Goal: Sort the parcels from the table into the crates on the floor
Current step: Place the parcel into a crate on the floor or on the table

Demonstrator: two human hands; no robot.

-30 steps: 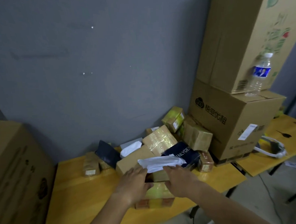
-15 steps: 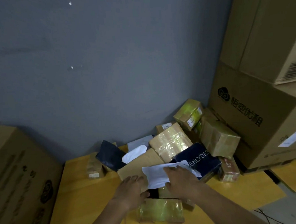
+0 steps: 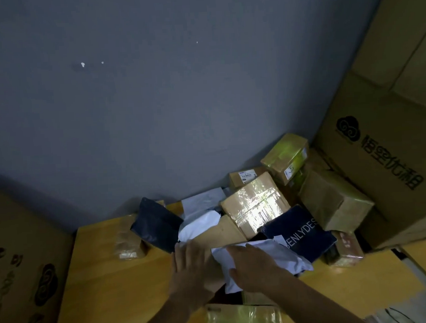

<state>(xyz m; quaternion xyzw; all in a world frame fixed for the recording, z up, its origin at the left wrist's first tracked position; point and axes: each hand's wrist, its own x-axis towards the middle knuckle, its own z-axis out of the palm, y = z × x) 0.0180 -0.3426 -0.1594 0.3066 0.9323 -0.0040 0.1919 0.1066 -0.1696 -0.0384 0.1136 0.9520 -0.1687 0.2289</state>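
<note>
Two hands (image 3: 195, 268), three big cartons (image 3: 380, 167)

A dim grey wall (image 3: 154, 102) backs the yellow wooden table (image 3: 109, 278). Large cardboard cartons (image 3: 384, 152) stand stacked at its right edge.

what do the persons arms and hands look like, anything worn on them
Both forearms are bare as far as the frame shows: no sleeves, gloves, watch or bracelet visible. The left hand and right hand show no rings that I can make out.
</note>
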